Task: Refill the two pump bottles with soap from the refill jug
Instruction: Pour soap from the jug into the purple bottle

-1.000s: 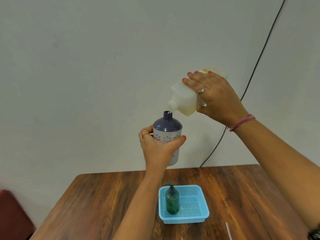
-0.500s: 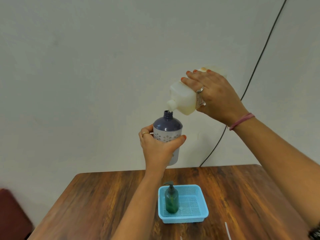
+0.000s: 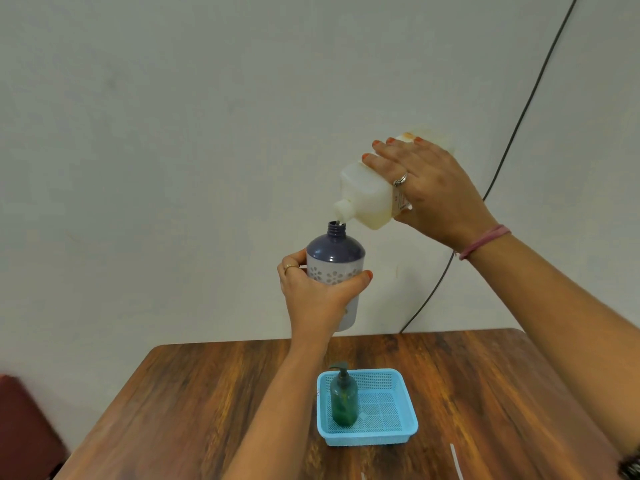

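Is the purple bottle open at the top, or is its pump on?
Open. The purple bottle shows a bare threaded neck with no pump, and the refill jug is tipped with its spout just above it.

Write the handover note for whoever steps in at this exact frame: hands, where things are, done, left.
Left hand grips the purple bottle upright in the air above the table, pump off, neck open.
Right hand holds the refill jug tilted, spout just over that neck; pour is under way.
Green pump bottle stands in the blue basket, pump on.
Done: unclear how full either bottle is.
Left: finish this pour, refit its pump (not in view), see to the green bottle.
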Demonstrator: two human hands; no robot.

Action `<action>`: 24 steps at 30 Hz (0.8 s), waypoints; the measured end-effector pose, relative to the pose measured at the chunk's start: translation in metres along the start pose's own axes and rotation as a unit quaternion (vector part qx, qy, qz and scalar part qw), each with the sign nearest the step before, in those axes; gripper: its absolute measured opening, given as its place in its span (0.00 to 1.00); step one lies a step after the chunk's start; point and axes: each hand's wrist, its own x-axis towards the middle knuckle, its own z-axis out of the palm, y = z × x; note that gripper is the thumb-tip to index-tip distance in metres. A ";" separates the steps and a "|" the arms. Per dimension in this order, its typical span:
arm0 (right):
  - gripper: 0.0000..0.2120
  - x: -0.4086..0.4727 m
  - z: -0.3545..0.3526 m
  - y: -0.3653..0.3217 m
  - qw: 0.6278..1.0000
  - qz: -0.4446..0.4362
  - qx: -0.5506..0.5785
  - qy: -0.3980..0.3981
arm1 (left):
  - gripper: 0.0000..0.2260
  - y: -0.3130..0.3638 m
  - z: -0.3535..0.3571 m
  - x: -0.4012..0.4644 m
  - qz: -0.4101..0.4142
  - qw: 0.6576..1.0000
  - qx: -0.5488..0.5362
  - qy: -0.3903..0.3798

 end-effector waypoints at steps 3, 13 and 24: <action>0.32 0.000 0.000 0.000 1.000 -0.001 -0.001 0.003 | 0.35 -0.001 0.000 0.000 0.001 1.000 0.001 0.000; 0.31 0.001 0.000 0.001 1.000 -0.006 -0.010 0.010 | 0.36 -0.002 0.000 0.000 -0.008 1.000 -0.003 -0.001; 0.32 0.002 -0.002 0.000 1.000 -0.014 -0.023 0.015 | 0.35 0.000 0.000 0.000 -0.005 1.000 -0.001 -0.001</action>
